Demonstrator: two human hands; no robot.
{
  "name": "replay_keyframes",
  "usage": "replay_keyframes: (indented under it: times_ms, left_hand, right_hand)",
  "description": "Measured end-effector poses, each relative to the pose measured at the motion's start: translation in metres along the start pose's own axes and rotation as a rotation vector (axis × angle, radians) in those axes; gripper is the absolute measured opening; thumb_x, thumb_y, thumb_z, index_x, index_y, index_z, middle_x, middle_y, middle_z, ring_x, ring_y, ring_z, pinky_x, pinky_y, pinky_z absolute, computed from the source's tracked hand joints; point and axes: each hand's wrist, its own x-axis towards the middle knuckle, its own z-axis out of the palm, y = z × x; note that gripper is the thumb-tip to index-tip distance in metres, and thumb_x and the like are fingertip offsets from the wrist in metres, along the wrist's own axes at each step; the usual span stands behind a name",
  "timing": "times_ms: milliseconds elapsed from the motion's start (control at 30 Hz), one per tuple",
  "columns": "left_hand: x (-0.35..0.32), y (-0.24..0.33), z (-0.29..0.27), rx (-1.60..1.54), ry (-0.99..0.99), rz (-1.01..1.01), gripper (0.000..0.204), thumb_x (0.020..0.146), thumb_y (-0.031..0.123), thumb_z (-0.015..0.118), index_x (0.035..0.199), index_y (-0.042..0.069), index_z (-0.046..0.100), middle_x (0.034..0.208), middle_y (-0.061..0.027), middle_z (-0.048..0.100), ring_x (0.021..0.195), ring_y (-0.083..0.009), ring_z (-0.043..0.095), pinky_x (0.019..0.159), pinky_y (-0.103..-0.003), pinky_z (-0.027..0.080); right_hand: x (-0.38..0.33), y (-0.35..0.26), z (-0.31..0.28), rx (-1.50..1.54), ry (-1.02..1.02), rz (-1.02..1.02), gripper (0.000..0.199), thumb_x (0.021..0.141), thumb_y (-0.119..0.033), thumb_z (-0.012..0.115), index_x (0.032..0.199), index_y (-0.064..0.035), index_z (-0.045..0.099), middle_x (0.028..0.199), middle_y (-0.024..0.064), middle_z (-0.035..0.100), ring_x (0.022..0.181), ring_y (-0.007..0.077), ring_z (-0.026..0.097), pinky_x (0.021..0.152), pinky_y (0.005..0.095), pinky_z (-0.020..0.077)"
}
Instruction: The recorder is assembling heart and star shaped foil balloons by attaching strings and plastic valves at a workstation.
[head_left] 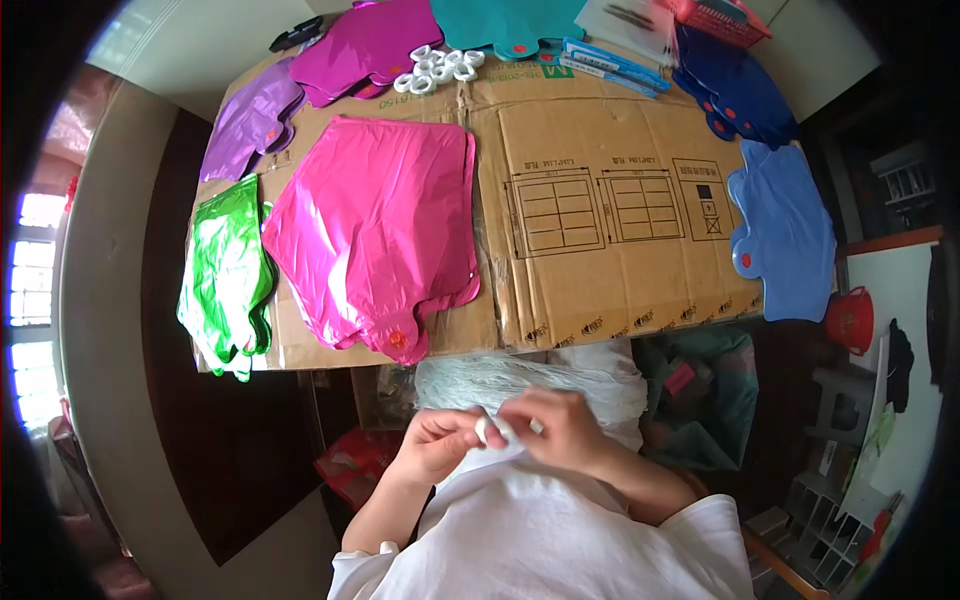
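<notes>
Both hands pinch one small white ring [484,430] between their fingertips, close to the chest.

Left hand [438,443] and right hand [562,428] meet over a bundle of pale string [530,378] lying below the near edge of the flattened cardboard sheet [600,150] that covers the table. On the cardboard lie flat foil balloons: a large pink one [375,225] in the middle, a green one [228,270] at the left edge, a purple one [250,120] beyond it, a magenta one [370,45] and a teal one [505,22] at the far side, a light blue one [785,235] and dark blue ones [735,85] at the right. More white rings [438,68] sit in a cluster far off. A red cup [850,318] stands right; a bright window [30,290] is left.
</notes>
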Motion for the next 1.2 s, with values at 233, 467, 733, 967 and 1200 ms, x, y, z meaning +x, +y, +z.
replay_keyframes:
  times_ms: [233,467,733,967,1200]
  left_hand:
    - [-0.002,0.008,-0.005,0.362,-0.149,0.008,0.013,0.084,-0.004,0.054,0.09,-0.005,0.065,0.085,-0.0111,0.065,0.08,-0.0168,0.053,0.072,-0.028,0.042]
    - [0.003,0.014,-0.006,0.806,-0.199,0.09,0.015,0.078,-0.006,0.057,0.089,-0.001,0.066,0.075,-0.0099,0.062,0.071,-0.0178,0.054,0.065,-0.027,0.043]
    - [0.003,0.014,-0.005,0.926,-0.201,0.168,0.015,0.079,-0.006,0.055,0.089,-0.003,0.066,0.076,-0.009,0.063,0.074,-0.0175,0.054,0.067,-0.03,0.043]
    - [0.007,0.02,0.003,1.177,-0.098,0.214,0.015,0.079,-0.006,0.055,0.089,-0.005,0.065,0.074,-0.009,0.063,0.072,-0.0188,0.055,0.067,-0.029,0.044]
    - [0.006,0.016,0.0,1.091,0.002,0.292,0.012,0.074,-0.009,0.056,0.082,-0.004,0.063,0.076,-0.0106,0.062,0.069,-0.0185,0.053,0.063,-0.029,0.043]
  right_hand:
    - [0.0,-0.005,-0.006,0.03,0.01,0.065,0.008,0.071,-0.003,0.064,0.078,-0.0067,0.063,0.062,0.0046,0.057,0.049,0.0206,0.055,0.046,0.0305,0.0441]
    - [0.002,-0.007,-0.006,0.046,0.063,0.03,0.006,0.072,-0.005,0.064,0.076,-0.0087,0.063,0.061,0.0037,0.056,0.05,0.0189,0.055,0.045,0.0292,0.0424]
    - [0.001,-0.006,-0.004,0.068,0.048,0.015,0.008,0.069,-0.005,0.066,0.076,-0.0077,0.063,0.061,0.0036,0.054,0.049,0.0192,0.053,0.046,0.0305,0.0417]
    - [-0.003,-0.008,-0.005,0.146,0.005,-0.049,0.008,0.07,-0.003,0.065,0.077,-0.0054,0.062,0.062,0.0026,0.056,0.051,0.0181,0.054,0.047,0.0302,0.0418]
    - [-0.007,-0.014,-0.006,0.105,-0.044,-0.123,0.005,0.072,-0.004,0.064,0.077,-0.0057,0.062,0.061,0.0032,0.057,0.049,0.0191,0.053,0.045,0.0298,0.0411]
